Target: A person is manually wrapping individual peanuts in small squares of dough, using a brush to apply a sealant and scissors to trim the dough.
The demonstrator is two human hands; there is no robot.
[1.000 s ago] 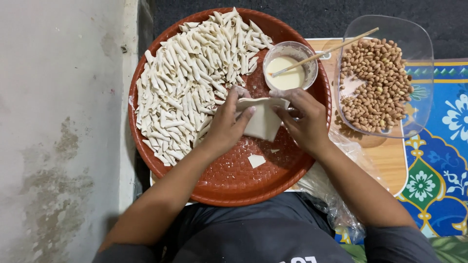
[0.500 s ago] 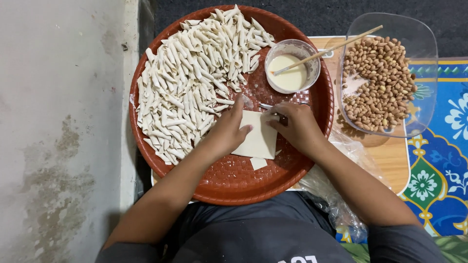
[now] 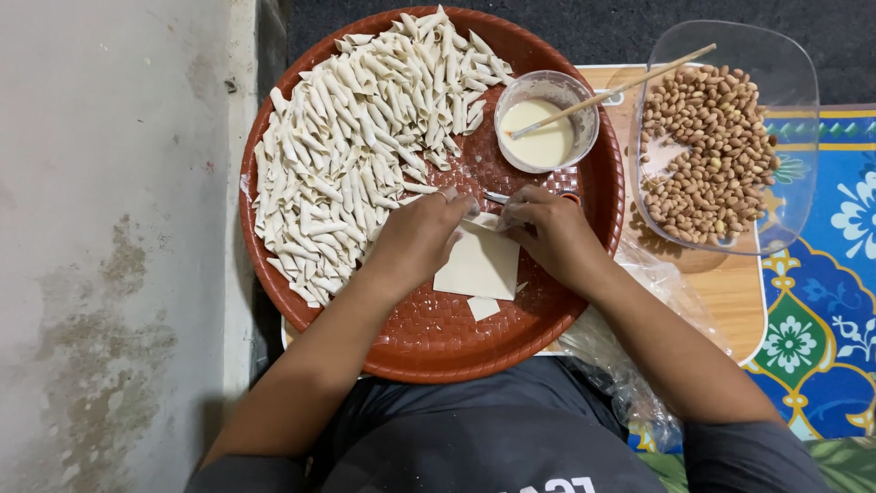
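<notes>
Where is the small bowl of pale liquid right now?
The small white bowl sits on the round red tray toward its upper right, between the pile of rolled pastry pieces and the clear dish of peanuts.

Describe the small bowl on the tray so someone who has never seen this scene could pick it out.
Start at the round reddish-brown tray. On its far right side, beyond the right hand, sits a small pale bowl. Unlike the clear dish of peanuts off the tray, it holds creamy liquid, with a thin wooden stick resting in it.
</notes>
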